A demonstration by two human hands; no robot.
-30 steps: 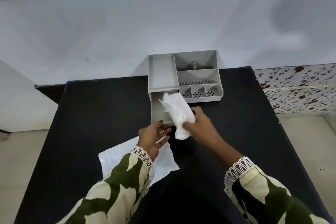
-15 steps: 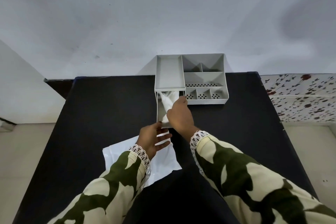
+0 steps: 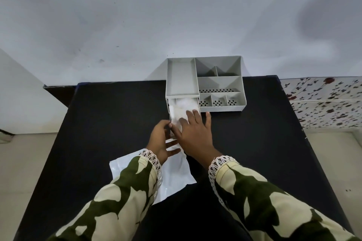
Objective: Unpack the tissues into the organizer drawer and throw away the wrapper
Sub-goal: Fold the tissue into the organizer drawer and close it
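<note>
A grey organizer (image 3: 219,82) stands at the far edge of the black table, its lower-left drawer (image 3: 169,115) pulled out toward me. White tissues (image 3: 179,108) lie inside the drawer. My right hand (image 3: 195,133) rests flat on the tissues, fingers spread, holding nothing. My left hand (image 3: 159,140) touches the drawer's front left corner with its fingers apart. The white plastic wrapper (image 3: 172,176) lies flat on the table under my left wrist, partly hidden by my sleeve.
The black table (image 3: 264,143) runs from a white wall at the back to my body. A floral-patterned surface (image 3: 325,100) sits to the right of the table. Light floor shows on both sides.
My right hand carried the tissues from above the table into the drawer and now lies flat on them. My left hand moved up to the drawer front.
</note>
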